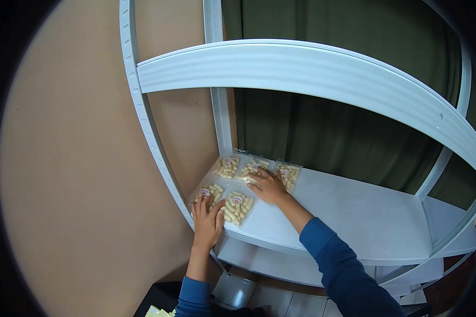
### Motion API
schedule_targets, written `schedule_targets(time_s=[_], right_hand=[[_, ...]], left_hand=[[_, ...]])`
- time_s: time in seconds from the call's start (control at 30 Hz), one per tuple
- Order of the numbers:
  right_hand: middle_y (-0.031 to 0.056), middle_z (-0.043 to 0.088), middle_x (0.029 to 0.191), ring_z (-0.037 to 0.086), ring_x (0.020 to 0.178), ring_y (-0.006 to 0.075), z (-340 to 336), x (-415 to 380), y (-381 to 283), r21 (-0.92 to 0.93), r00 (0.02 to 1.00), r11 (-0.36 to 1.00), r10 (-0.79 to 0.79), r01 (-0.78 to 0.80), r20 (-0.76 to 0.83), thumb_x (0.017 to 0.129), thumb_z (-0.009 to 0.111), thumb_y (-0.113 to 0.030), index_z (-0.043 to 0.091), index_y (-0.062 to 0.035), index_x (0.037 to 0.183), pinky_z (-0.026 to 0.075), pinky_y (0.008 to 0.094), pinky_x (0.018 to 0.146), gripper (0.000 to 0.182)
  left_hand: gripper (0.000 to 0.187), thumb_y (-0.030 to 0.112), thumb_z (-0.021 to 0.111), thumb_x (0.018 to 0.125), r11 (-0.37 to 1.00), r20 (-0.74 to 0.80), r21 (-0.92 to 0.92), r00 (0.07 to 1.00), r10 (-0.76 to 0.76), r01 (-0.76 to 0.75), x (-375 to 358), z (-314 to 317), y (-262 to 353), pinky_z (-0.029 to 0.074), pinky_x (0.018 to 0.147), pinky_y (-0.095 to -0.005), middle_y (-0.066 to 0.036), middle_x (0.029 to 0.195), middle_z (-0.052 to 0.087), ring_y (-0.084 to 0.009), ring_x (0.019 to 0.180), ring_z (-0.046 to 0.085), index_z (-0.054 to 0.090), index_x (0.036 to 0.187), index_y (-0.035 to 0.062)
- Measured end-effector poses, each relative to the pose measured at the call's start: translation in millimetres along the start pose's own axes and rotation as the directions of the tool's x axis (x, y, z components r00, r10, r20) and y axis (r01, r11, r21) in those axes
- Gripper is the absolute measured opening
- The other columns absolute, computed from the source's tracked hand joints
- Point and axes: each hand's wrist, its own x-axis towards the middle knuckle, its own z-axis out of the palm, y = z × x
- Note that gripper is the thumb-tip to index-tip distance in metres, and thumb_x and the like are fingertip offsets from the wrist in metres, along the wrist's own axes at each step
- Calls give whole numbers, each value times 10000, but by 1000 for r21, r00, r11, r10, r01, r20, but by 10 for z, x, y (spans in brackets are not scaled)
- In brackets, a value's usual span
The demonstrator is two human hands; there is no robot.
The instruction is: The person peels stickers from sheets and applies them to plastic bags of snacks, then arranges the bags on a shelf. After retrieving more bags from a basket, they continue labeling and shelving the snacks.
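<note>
Several clear bags of pale, finger-shaped snack pieces lie flat at the left end of a white shelf (354, 211), each with a small round label. My left hand (207, 224) rests on the front left bag (216, 191), fingers apart, its thumb side next to the front right bag (239, 212). Farther back, my right hand (269, 186) reaches over the back middle bag (246, 170) with fingers stretched out, partly covering it. Beside that hand is the back right bag (290, 178). The back left bag (227, 167) sits in the corner, touched by neither hand.
A white upper beam (301, 66) crosses above my arms. The slotted left post (148, 124) stands close to the beige wall (79, 158). Behind the rack hangs a dark green curtain (333, 137). A lower shelf (269, 264) and floor tiles (235, 290) show below.
</note>
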Motion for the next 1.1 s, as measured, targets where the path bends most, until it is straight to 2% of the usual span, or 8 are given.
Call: schedule_targets(time_s=[0.27, 0.33, 0.37, 0.47, 0.5, 0.77, 0.97, 1.1], right_hand=[[108, 340, 1322, 297, 1229, 289, 26, -82, 30, 28, 987, 996, -85, 89, -135, 831, 436, -419, 452, -213, 1226, 156, 539, 1007, 445], [139, 375, 1277, 330, 1192, 310, -4, -116, 90, 18, 909, 991, 130, -134, -397, 814, 475, -359, 465, -142, 1205, 214, 523, 986, 448], [150, 422, 1213, 373, 1143, 307, 31, -135, 198, -14, 875, 977, 186, -215, -448, 793, 501, -316, 488, -81, 1157, 266, 511, 951, 433], [133, 447, 1179, 388, 1129, 294, 39, -271, 351, 101, 873, 941, 337, -322, -352, 785, 509, -313, 510, -61, 1107, 300, 483, 924, 409], [118, 458, 1159, 394, 1121, 279, 65, -303, 355, 132, 853, 951, 308, -279, -421, 777, 522, -313, 527, -76, 1072, 323, 458, 900, 379], [91, 447, 1188, 374, 1142, 270, 95, -358, 285, 102, 886, 971, 239, -216, -398, 790, 512, -321, 529, -95, 1101, 317, 448, 908, 385], [153, 364, 1275, 302, 1204, 324, 167, -335, 354, 54, 865, 981, 189, -185, -464, 802, 498, -332, 432, -91, 1219, 248, 466, 976, 486], [224, 314, 1289, 278, 1204, 378, 164, -442, 380, 199, 821, 977, 178, -80, -543, 792, 535, -283, 386, -44, 1238, 241, 448, 991, 527]], left_hand=[[305, 202, 428, 844, 1000, -2, -10, 1000, -16, 16, -16, 34, -23, 81, 1017, -535, -124, 1242, 393, -320, 1260, 214, 541, 1119, 131], [334, 200, 441, 829, 999, -43, -35, 999, -5, 4, -31, 17, 15, 60, 1019, -533, -118, 1271, 374, -317, 1269, 201, 519, 1145, 126], [368, 198, 454, 814, 998, -86, -57, 996, 6, -11, -40, 5, 59, 40, 1021, -531, -112, 1299, 355, -314, 1279, 189, 498, 1171, 122], [436, 202, 487, 779, 989, -14, -111, 995, 99, -100, -105, -38, 223, 9, 1019, -530, -105, 1334, 324, -314, 1285, 185, 461, 1206, 118], [446, 213, 513, 760, 985, -11, -123, 993, 120, -121, -128, 9, 263, 5, 1011, -543, -99, 1322, 347, -316, 1279, 203, 473, 1196, 127], [407, 260, 551, 758, 933, -8, -267, 969, 248, -241, -420, 331, 798, 2, 1004, -552, -71, 1293, 399, -298, 1266, 246, 509, 1143, 135], [416, 267, 549, 770, 912, 38, -345, 968, 248, -220, -619, 588, 1051, -17, 1009, -534, -57, 1294, 399, -291, 1269, 243, 501, 1163, 142], [418, 262, 536, 755, 944, 63, -253, 971, 233, -210, -643, 695, 1239, 6, 1009, -526, -54, 1271, 417, -289, 1249, 263, 506, 1157, 151]])
